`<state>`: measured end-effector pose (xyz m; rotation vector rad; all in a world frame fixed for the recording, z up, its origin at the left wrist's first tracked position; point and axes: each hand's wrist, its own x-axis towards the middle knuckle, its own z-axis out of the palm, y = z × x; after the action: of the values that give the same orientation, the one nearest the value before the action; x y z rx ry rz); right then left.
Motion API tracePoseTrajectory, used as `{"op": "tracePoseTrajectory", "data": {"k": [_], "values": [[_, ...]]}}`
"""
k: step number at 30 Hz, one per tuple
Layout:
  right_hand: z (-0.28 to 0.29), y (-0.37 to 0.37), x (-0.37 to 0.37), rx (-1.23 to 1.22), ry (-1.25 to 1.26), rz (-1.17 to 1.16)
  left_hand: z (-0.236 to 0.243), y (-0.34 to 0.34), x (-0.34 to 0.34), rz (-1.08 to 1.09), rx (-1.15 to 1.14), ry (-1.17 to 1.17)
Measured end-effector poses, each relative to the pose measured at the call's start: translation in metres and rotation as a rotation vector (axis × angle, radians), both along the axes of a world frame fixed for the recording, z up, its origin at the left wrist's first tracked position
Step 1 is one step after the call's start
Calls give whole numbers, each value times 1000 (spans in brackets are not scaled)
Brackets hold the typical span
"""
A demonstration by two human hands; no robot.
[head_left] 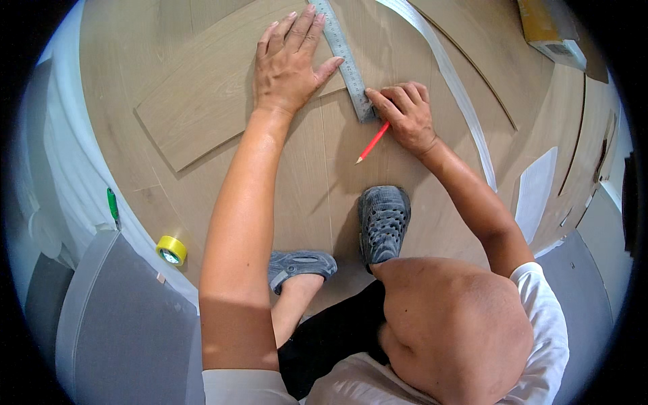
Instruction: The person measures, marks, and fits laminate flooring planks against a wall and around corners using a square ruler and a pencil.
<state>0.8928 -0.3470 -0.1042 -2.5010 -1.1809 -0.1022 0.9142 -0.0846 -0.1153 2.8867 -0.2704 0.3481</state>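
A light wood-look plank [185, 115] lies on the plank floor with a steel square ruler [341, 54] along its right end. My left hand [290, 61] lies on the plank with fingers spread, fingertips and thumb at the ruler's left edge. My right hand [405, 115] grips a red pencil [371, 145], its sharpened tip pointing down-left toward me, while thumb and fingers are at the lower end of the ruler, by its short arm.
Yellow tape [171, 250], a green-handled tool [113, 202] and grey panels [128, 317] sit left. White strips [479, 135], thin trim [466, 67] and a cardboard box [547, 27] lie right. My feet in grey clogs [383, 219] are on the wood floor [304, 189] below.
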Motion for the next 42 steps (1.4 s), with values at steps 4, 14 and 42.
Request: {"op": "tracePoseTrajectory", "data": {"k": [4,14,42], "values": [[-1,0,0,3,-9,2,1,-1,-1,3,13,10],[1,-4,-4,-43,-28,15,5,3,-2,6,-52,76],[85,58,128,591,1369,-259,8,5,-13,11,-210,107]]}}
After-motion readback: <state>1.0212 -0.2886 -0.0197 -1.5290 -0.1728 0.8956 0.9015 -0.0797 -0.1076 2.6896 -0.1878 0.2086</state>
